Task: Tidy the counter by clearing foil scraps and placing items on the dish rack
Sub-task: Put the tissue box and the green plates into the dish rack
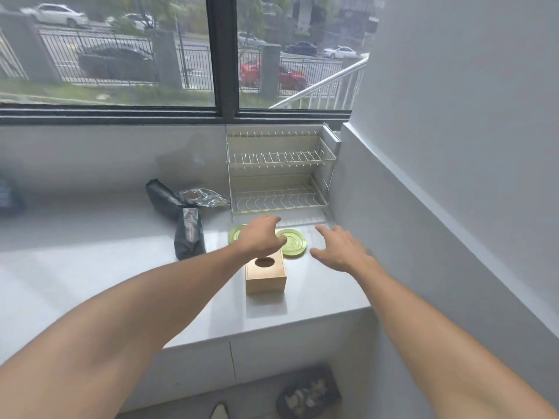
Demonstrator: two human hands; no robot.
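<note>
A wire dish rack (279, 173) with bare tiers stands in the far right corner of the grey counter (106, 267). In front of it lie two green plates: one (294, 241) in plain sight, the other (236, 232) mostly hidden under my left hand (261, 235). That hand hovers over them, fingers apart, holding nothing. My right hand (338, 247) is spread open just right of the visible plate. A crumpled foil scrap (201, 197) lies left of the rack.
Two black foil bags (189, 234) (161, 198) sit left of the plates. A wooden tissue box (266, 275) stands near the counter's front edge. A wall runs along the right, a window behind. On the floor below stands a dark bin (308, 394) with scraps.
</note>
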